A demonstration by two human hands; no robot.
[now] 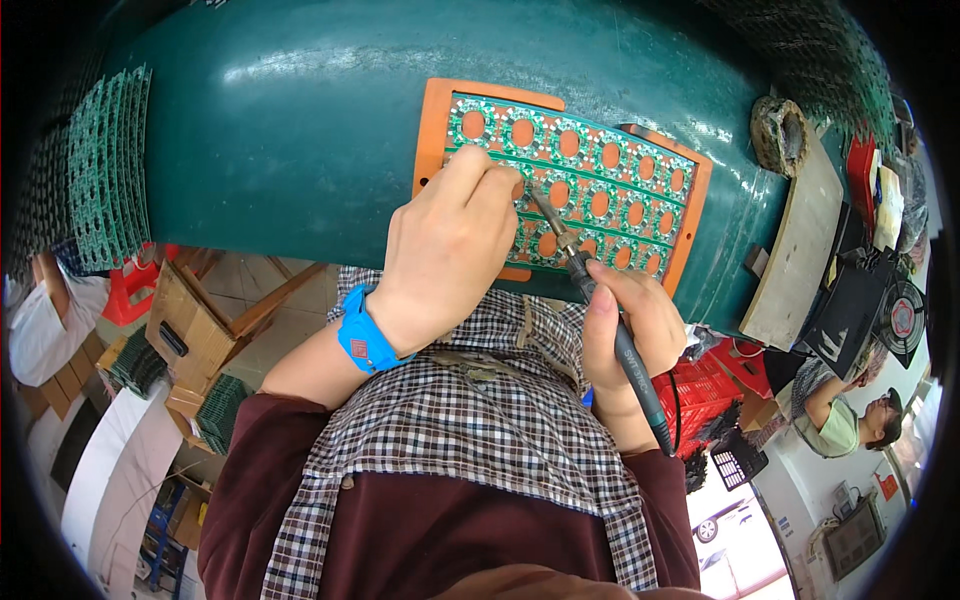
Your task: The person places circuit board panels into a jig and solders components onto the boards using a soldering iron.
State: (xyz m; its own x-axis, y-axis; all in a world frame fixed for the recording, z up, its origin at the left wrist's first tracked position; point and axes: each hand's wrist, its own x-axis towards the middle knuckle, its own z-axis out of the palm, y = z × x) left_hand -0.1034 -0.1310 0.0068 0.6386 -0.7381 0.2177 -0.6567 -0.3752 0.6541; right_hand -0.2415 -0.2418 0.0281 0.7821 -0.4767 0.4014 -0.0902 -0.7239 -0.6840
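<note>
At the far left of the frame, a stack of green circuit boards [108, 170] is standing on the green surface [290, 130], while at the centre the left hand [450, 215] is bending its fingers over the board panels [603, 180], its tips too hidden to tell whether they are gripping anything. Those panels are lying in an orange frame [432, 120] at upper centre, and just right of centre the right hand [655, 320] is gripping a soldering iron [628, 355], whose tip is pointing up-left beside the left fingers.

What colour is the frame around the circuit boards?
Orange; the frame shows best in the head view.
</note>
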